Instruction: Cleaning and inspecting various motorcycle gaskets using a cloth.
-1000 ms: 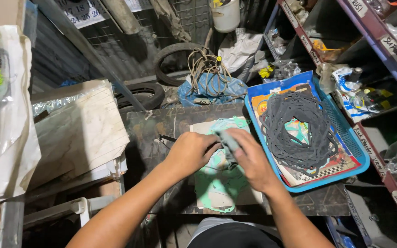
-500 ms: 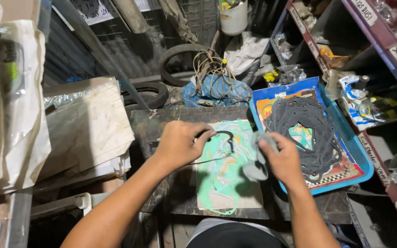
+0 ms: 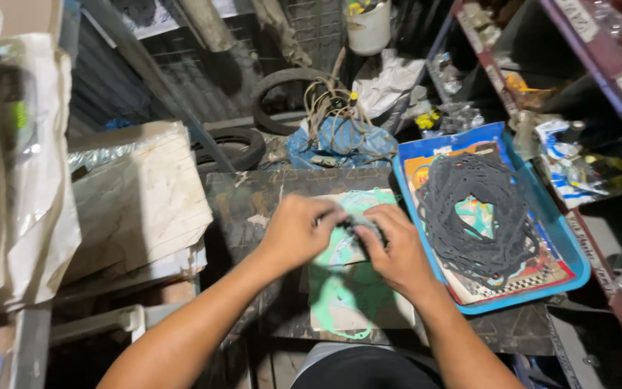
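Both hands have closed together again; left hand [image 3: 298,232] and right hand [image 3: 391,248] pinch a dark gasket [image 3: 360,225] (thin, flimsy); a hard tug might tear it over the green gaskets [image 3: 340,288].

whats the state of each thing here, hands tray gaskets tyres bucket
left hand: closed on a small grey gasket
right hand: pinching the same gasket
green gaskets: flat on the table
blue tray: full
dark gaskets: heaped in the tray
tyres: lying flat
white bucket: upright
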